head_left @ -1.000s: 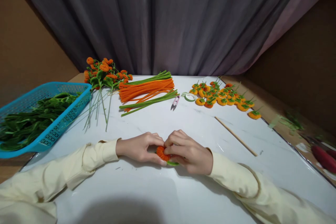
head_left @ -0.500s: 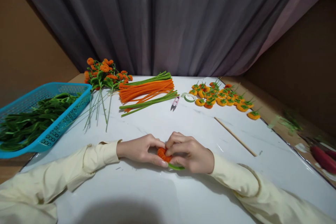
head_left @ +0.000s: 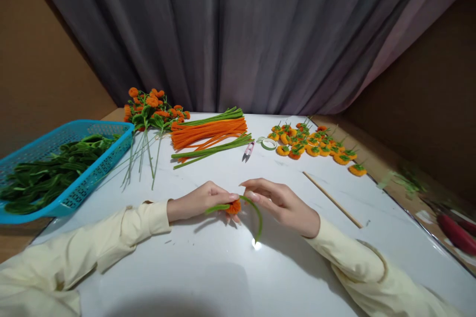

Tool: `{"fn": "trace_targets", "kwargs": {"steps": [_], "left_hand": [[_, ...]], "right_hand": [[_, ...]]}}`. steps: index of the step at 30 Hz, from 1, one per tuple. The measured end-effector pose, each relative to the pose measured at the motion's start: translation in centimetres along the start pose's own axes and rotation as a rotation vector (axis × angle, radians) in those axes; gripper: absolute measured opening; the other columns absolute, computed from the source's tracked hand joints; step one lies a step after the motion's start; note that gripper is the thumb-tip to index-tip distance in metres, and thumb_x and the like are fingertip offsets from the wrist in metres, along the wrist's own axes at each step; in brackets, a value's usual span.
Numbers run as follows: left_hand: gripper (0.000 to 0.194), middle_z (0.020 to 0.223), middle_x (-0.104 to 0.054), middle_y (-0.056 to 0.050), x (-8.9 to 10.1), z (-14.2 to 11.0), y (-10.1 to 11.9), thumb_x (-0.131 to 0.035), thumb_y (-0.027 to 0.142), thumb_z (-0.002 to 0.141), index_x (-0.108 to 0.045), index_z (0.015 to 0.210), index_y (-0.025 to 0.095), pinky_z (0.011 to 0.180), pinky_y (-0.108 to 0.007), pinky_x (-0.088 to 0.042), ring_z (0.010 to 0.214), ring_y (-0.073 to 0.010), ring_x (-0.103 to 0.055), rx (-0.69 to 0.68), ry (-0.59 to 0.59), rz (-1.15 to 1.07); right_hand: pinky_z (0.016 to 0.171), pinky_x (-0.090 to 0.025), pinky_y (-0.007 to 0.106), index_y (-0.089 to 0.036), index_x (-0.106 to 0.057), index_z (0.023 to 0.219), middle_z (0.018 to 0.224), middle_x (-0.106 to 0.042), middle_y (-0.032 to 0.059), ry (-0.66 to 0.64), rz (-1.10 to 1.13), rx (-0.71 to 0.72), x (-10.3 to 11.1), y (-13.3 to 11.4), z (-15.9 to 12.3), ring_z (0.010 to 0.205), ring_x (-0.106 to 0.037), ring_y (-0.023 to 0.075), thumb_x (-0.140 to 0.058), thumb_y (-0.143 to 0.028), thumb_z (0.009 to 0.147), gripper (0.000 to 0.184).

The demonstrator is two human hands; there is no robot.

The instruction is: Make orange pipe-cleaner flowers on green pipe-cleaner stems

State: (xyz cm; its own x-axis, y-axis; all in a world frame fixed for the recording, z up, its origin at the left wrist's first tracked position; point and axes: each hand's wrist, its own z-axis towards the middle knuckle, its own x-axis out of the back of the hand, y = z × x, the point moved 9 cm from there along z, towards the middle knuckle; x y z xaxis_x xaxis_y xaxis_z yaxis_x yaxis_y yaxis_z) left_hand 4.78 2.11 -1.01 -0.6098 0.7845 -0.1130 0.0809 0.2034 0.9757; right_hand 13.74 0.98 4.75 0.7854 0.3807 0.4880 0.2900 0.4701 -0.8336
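Note:
An orange fuzzy pipe-cleaner flower head [head_left: 233, 207] is pinched in the fingers of my left hand [head_left: 203, 201], above the table. A green pipe cleaner [head_left: 259, 218] runs across the flower; one end sticks out to the left, and the other curves right and down. My right hand [head_left: 284, 204] is just right of the flower, fingers stretched out and apart. Its fingertips are close to the curved green piece; whether they touch it I cannot tell.
A blue basket [head_left: 70, 197] of green leaves stands left, beside orange flowers [head_left: 152, 101] on stems. Behind my hands lie orange pipe cleaners [head_left: 208, 131], small snips [head_left: 248, 150] and green tape [head_left: 268, 144]. Yellow-orange flower heads [head_left: 314, 150] and a wooden stick [head_left: 332, 199] lie right.
The flower head has been turned, and the green pipe cleaner now shows on both sides of it. My right hand has let go of the flower and moved right, its fingers straightening.

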Motion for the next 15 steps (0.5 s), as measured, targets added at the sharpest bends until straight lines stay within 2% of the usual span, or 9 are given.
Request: {"fn": "trace_targets", "kwargs": {"steps": [3, 5, 7, 11, 15], "left_hand": [[0.037, 0.073, -0.069, -0.012, 0.6, 0.2, -0.1, -0.056, 0.04, 0.084, -0.069, 0.075, 0.006, 0.058, -0.023, -0.047, 0.06, -0.0128, -0.059, 0.011, 0.07, -0.079], [0.037, 0.07, -0.068, -0.011, 0.8, 0.3, -0.2, -0.055, 0.041, 0.085, -0.067, 0.075, 0.007, 0.05, -0.02, -0.043, 0.057, -0.0117, -0.059, 0.009, 0.064, -0.1], [0.038, 0.073, -0.068, -0.011, 1.0, 0.4, -0.7, -0.053, 0.044, 0.085, -0.065, 0.081, 0.008, 0.045, -0.019, -0.043, 0.059, -0.0141, -0.062, 0.03, 0.051, -0.175], [0.032, 0.091, -0.066, -0.013, 1.1, 0.5, -1.6, -0.054, 0.042, 0.085, -0.058, 0.095, 0.012, 0.05, -0.021, -0.048, 0.076, -0.0189, -0.065, 0.109, 0.012, -0.384], [0.024, 0.088, -0.063, -0.011, 0.0, 0.4, -1.4, -0.058, 0.035, 0.083, -0.056, 0.091, 0.012, 0.053, -0.022, -0.049, 0.067, -0.0142, -0.06, 0.128, -0.046, -0.415]], "right_hand": [[0.061, -0.053, 0.024, -0.016, -0.055, 0.103, 0.078, -0.062, 0.003, 0.018, 0.043, -0.065, 0.1, 0.8, -0.1, 0.062, -0.059, 0.0108, -0.058, -0.035, 0.085, 0.027], [0.055, -0.051, 0.022, -0.016, -0.056, 0.097, 0.072, -0.061, 0.0011, 0.046, 0.031, -0.084, -0.3, 1.3, -0.3, 0.056, -0.056, 0.0094, -0.059, -0.034, 0.083, 0.023], [0.05, -0.048, 0.021, -0.016, -0.057, 0.093, 0.069, -0.06, 0.0005, 0.071, 0.017, -0.098, -0.6, 1.8, -0.4, 0.052, -0.053, 0.0086, -0.057, -0.031, 0.085, 0.017], [0.049, -0.045, 0.02, -0.017, -0.056, 0.09, 0.066, -0.058, -0.0008, 0.148, -0.051, -0.11, -0.3, 2.4, -0.4, 0.051, -0.05, 0.0087, -0.055, -0.026, 0.083, 0.011], [0.048, -0.041, 0.02, -0.017, -0.053, 0.093, 0.068, -0.055, -0.0014, 0.091, -0.027, -0.153, -1.0, 2.9, -0.2, 0.051, -0.046, 0.008, -0.054, -0.027, 0.083, 0.014]]}}
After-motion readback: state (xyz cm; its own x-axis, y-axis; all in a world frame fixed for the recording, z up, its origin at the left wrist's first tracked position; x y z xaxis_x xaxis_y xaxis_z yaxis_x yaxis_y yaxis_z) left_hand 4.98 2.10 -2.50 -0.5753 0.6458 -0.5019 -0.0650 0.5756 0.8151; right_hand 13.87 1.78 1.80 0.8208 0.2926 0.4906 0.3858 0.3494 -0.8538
